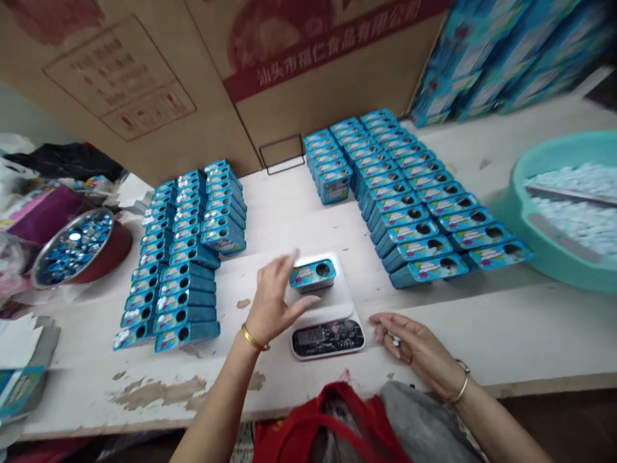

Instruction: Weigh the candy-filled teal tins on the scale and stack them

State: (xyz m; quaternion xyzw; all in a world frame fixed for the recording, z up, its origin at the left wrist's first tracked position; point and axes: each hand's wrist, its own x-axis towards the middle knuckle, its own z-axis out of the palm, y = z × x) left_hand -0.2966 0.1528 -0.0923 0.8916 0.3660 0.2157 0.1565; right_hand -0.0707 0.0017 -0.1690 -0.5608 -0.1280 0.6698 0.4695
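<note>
A small blue box with a dark round hole in its top (pixel 312 274) stands on the white kitchen scale (pixel 343 292). The scale's black display panel faces me, its digits too blurred to read. My left hand (pixel 274 299) is at the box's left side, thumb and fingers spread apart, with nothing held between them. To the right of the scale, my right hand (pixel 414 344) is curled with its palm partly up. A few small white pieces (pixel 395 341) lie in its fingers; they look like the white tablets in the green basin.
Rows of blue boxes stand left (pixel 186 257) and right (pixel 400 193) on the white table (pixel 279 212). At far right, a green basin (pixel 525 212) holds white tablets. A metal bowl (pixel 43 263) of shiny blue pieces sits left. Large cardboard cartons (pixel 308 96) line the back.
</note>
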